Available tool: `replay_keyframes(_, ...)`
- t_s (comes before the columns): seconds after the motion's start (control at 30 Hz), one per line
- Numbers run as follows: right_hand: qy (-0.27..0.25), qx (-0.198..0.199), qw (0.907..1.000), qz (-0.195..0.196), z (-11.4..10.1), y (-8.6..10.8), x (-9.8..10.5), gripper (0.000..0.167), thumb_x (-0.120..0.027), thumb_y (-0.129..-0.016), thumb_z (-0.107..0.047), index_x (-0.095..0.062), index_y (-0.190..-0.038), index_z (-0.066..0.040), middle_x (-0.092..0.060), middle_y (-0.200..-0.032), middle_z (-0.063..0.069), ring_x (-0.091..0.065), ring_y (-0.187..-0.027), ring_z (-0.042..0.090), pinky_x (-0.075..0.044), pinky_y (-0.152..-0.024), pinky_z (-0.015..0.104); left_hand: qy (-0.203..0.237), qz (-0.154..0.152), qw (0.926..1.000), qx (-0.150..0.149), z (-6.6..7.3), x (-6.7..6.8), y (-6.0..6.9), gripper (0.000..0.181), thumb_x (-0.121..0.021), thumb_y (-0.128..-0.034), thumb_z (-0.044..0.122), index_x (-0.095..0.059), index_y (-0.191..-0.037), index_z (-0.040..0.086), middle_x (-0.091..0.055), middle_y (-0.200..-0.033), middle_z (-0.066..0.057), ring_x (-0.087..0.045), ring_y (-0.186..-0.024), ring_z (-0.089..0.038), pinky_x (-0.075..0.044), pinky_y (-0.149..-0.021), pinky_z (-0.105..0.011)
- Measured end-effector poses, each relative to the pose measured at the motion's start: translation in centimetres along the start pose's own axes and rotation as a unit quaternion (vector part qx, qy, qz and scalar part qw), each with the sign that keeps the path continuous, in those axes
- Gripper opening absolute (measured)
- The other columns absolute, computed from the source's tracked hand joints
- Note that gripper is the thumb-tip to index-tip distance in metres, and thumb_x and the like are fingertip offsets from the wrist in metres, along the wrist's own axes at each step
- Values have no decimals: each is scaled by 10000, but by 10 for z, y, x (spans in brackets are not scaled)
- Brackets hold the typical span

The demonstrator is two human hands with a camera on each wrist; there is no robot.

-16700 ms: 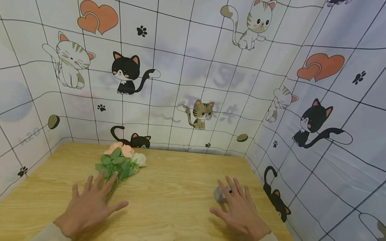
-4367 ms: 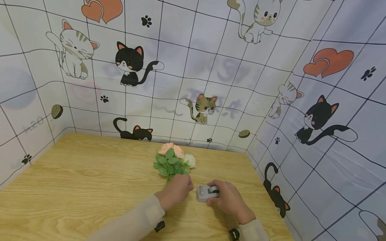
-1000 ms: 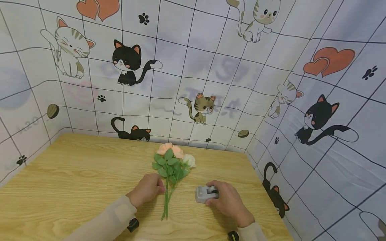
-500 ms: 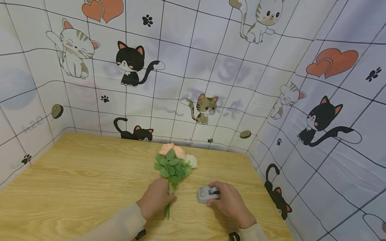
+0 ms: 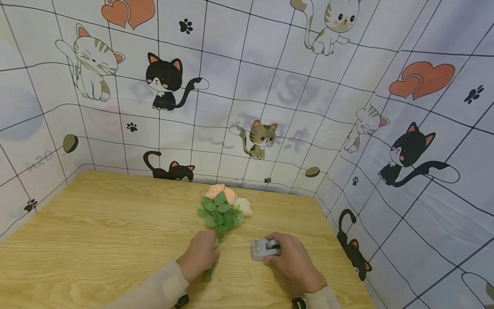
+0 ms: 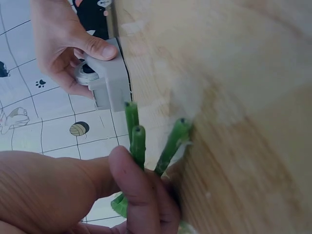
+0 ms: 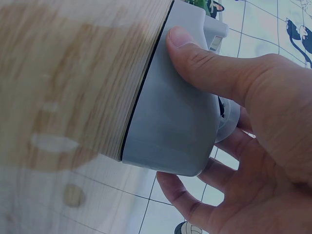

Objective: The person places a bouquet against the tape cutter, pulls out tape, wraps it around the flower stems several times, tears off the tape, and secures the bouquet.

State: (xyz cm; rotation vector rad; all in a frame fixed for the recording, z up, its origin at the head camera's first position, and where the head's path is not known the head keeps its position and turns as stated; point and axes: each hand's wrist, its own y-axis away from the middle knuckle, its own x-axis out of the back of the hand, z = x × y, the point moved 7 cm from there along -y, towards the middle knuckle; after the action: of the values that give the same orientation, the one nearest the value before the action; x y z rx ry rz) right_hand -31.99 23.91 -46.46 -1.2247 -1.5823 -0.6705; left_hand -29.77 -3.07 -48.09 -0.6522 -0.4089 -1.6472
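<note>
My left hand (image 5: 198, 254) grips the stems of a small bunch of flowers (image 5: 224, 212), with peach and white blooms and green leaves, lying toward the back of the table. In the left wrist view, three cut stem ends (image 6: 138, 141) poke out past the thumb, close to the tabletop. Just to the right, my right hand (image 5: 295, 259) holds a grey tape dispenser (image 5: 259, 250) by its side, thumb in front. The dispenser stands on the table, and its clear tape roll (image 7: 229, 122) shows behind the thumb in the right wrist view.
The wood-grain table (image 5: 115, 223) meets a cloth backdrop (image 5: 231, 86) printed with cats, hearts and paw marks. The backdrop rises at the back and both sides. A dark strap piece (image 5: 299, 303) sits at the right wrist.
From 16.7 seconds ago the flowers moved right and the right hand took the tape dispenser. Over the last second the left hand went from beside the stems to gripping them.
</note>
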Motion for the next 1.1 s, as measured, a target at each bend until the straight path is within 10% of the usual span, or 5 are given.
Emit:
replay_keyframes(0.17,-4,-5,10000,-2,0,0,1,607,-1070,-845,-289,-820,-1376,-136,-860,-1279,27,-774,-1057,160,-644,-890,426,297,-32,9994,178,-5,2,1,288,-686,-1025,-147,-638,-806,35,-617,-540,-63,-573,-410,-80,-449,-419,-209)
replay_keyframes(0.43,30,-25,10000,18,-2,0,1,623,-1072,-840,-285,-817,-1387,-134,-858,-1296,30,-779,-1078,171,-656,-912,454,622,54,9981,5,-6,9,3,653,-749,-1054,-60,-447,-534,193,-560,-443,44,-484,-383,-19,-340,-418,-162)
replay_keyframes(0.9,219,-102,9997,1,-11,9,3,764,-1067,-871,-321,-732,-1531,-132,-664,-1651,206,-668,-1475,473,-570,-1165,750,1108,-40,9915,679,-15,14,3,236,-796,-1114,111,-816,-914,-13,-804,-765,-71,-709,-567,-119,-468,-489,-194)
replay_keyframes(1.1,440,297,9956,775,-41,13,18,666,-991,-975,-292,-705,-1553,-127,-685,-1583,145,-675,-1428,412,-609,-1082,698,1157,117,9908,693,-15,15,2,191,-800,-1117,130,-842,-1003,-18,-835,-827,-74,-699,-580,-113,-479,-497,-212)
